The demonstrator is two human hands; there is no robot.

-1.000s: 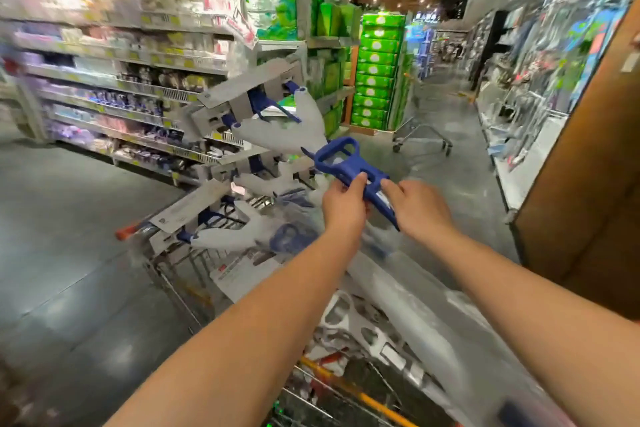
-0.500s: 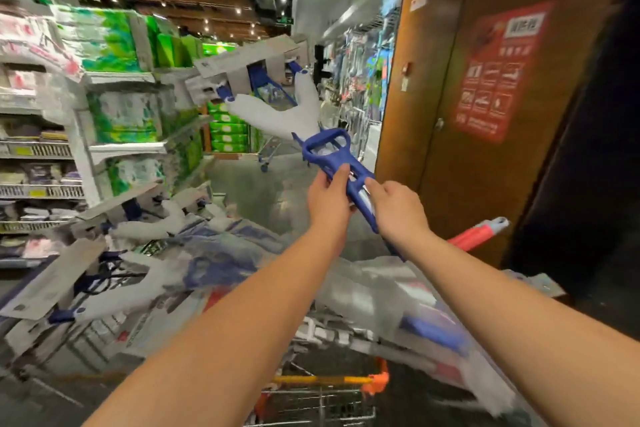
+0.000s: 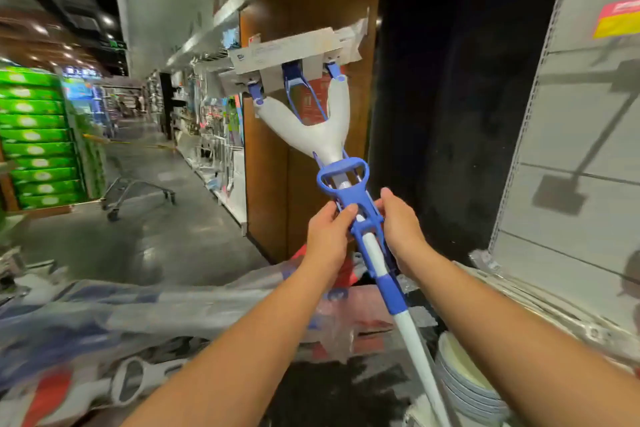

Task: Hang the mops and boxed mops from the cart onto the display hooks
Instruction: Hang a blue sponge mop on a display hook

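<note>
I hold one mop [image 3: 318,128] up in front of me, head upward. It has a white Y-shaped neck, a grey cardboard-sleeved head [image 3: 298,48] and a blue squeeze lever [image 3: 349,187] on a white pole. My left hand [image 3: 329,236] grips the blue lever from the left, and my right hand [image 3: 401,229] grips it from the right. Below my arms, more mops in clear plastic wrap [image 3: 138,315] lie blurred across the cart. A white perforated display panel [image 3: 571,149] stands at the right; no hooks show clearly on it.
A brown wooden door panel [image 3: 273,166] and a dark opening [image 3: 450,114] stand straight ahead. An aisle with hanging goods runs back on the left, with an empty cart [image 3: 135,187] and stacked green boxes [image 3: 34,135]. A stack of plates [image 3: 464,381] sits at the lower right.
My view has swung right, from the shelves and aisle to the door and the white display panel. The mop has come up out of the cart, its head now upright, both hands still on the lever.
</note>
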